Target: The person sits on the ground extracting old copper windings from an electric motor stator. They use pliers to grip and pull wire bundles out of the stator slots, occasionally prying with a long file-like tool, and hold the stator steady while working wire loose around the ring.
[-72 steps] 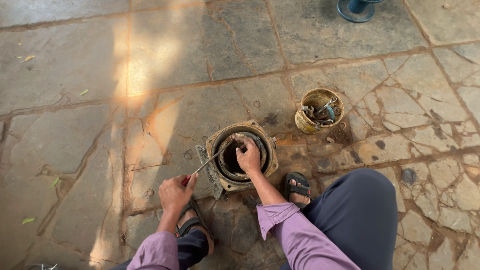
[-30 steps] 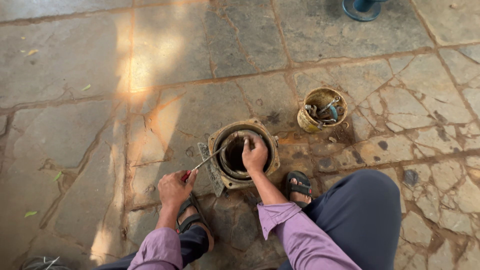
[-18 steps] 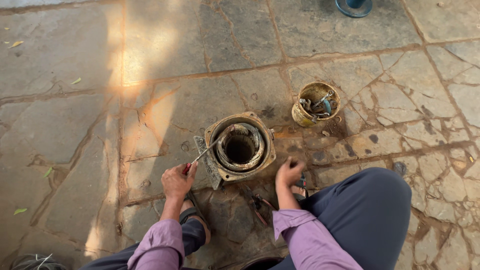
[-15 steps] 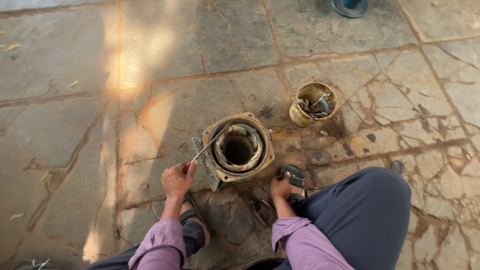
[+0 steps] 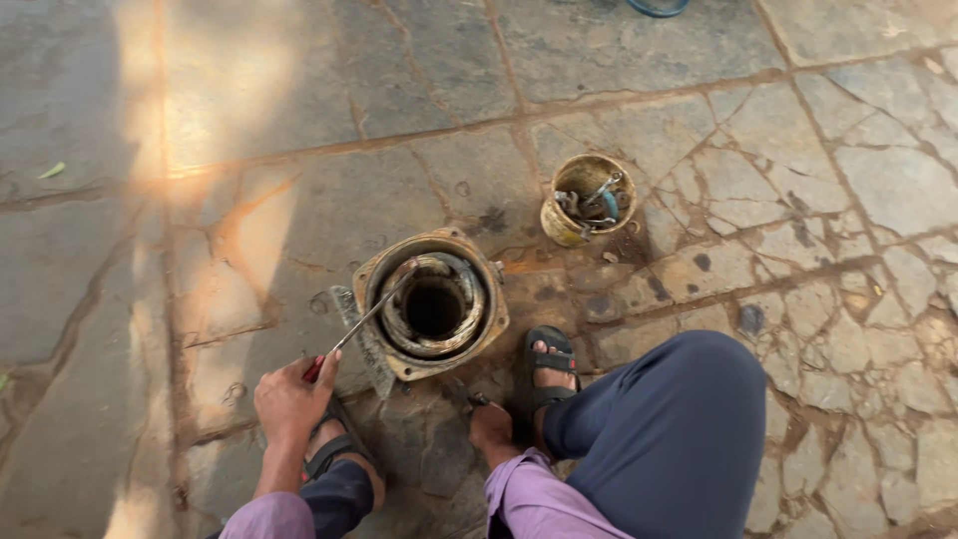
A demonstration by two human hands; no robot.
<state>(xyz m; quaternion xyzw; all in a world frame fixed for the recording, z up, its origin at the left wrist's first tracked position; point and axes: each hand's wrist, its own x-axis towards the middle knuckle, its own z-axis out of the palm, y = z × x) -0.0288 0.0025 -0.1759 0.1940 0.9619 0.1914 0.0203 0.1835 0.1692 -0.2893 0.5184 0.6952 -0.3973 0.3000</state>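
Observation:
A round, rusty metal housing (image 5: 495, 299) with a hollow centre stands on the stone floor in front of me. My left hand (image 5: 289, 399) grips a red-handled screwdriver (image 5: 364, 319), whose tip rests inside the housing's far left rim. My right hand (image 5: 491, 427) is down at the floor just below the housing's near edge, fingers pointing at a small dark object (image 5: 473, 397). Whether it grips anything is hidden. A flat grey ridged metal piece (image 5: 371, 361) lies against the housing's left side.
A dented yellow can (image 5: 561, 222) holding several tools stands beyond the housing to the right. My sandalled feet (image 5: 547, 361) flank the housing, and my right knee (image 5: 689, 409) rises at the right. A blue object (image 5: 654, 6) shows at the top edge. The paving is cracked and stained.
My right hand has come out of the housing and dropped to the floor near my right foot. My left hand still holds the screwdriver against the rim.

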